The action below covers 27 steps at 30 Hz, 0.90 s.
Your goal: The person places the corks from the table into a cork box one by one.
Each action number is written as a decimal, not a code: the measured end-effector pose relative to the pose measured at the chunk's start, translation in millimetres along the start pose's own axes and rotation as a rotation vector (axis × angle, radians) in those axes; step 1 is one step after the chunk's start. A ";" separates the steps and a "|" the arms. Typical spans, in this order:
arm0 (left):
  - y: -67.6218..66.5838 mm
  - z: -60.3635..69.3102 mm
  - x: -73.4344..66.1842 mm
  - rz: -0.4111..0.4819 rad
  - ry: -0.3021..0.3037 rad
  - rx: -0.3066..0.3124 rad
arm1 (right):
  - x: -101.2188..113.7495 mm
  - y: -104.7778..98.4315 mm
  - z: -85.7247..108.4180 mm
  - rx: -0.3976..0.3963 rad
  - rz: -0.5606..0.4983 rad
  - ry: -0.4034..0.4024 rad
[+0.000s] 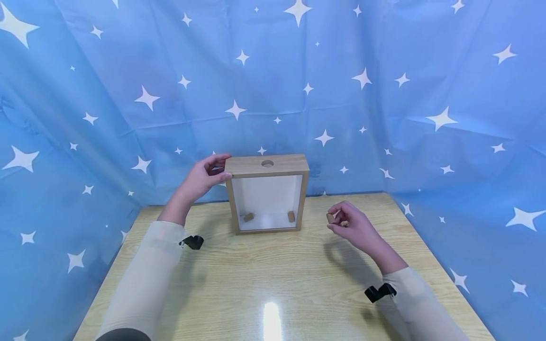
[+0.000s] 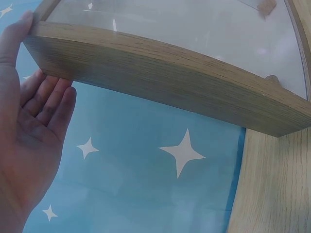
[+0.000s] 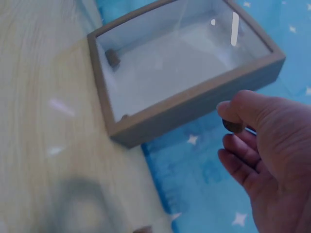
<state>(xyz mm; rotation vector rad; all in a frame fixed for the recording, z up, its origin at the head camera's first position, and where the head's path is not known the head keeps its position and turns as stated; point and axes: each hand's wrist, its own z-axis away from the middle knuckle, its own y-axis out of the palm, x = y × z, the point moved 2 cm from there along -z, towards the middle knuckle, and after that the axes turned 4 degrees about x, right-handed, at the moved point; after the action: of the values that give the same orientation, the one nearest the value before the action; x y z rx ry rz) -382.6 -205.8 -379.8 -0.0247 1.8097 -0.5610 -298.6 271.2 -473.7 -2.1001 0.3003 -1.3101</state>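
A square wooden shadow box [image 1: 266, 165] with a clear front and a round hole in its top stands upright near the table's back edge. Two brown corks [image 1: 249, 217] lie apart inside, at the bottom. My left hand [image 1: 200, 182] grips the box's upper left corner, thumb at the front and fingers behind, as the left wrist view also shows. To the right of the box and apart from it, my right hand [image 1: 350, 225] pinches a small brown cork [image 3: 233, 126] between thumb and forefinger. Another brown bit [image 1: 344, 223] shows by its curled fingers, partly hidden.
The light wooden table [image 1: 239, 284] carries the box and a bright glare spot near its front. A blue curtain [image 1: 273, 85] with white stars hangs close behind the box and along both sides. Black straps [image 1: 377, 293] hang at the sleeve cuffs.
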 end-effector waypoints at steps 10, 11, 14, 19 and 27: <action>0.7 -0.6 1.2 -0.009 0.003 -0.002 | 35.1 -7.7 -21.9 -0.014 0.013 -0.075; 0.7 -0.6 1.4 -0.008 0.003 -0.001 | 38.0 -8.2 -22.9 -0.016 0.002 -0.076; 0.6 -0.7 1.8 -0.005 0.003 -0.001 | 44.9 -9.2 -25.3 -0.032 -0.012 -0.093; 0.6 -0.7 1.8 -0.003 0.004 0.001 | 55.8 -9.6 -28.6 -0.089 0.011 -0.149; 0.7 0.6 0.5 0.002 0.006 0.000 | 71.9 -9.1 -38.9 -0.148 -0.007 -0.256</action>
<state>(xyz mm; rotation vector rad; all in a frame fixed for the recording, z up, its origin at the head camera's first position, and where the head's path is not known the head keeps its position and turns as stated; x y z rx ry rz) -382.1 -205.6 -380.7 -0.0207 1.8157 -0.5602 -299.2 226.9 -404.4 -2.3651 0.2868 -1.0347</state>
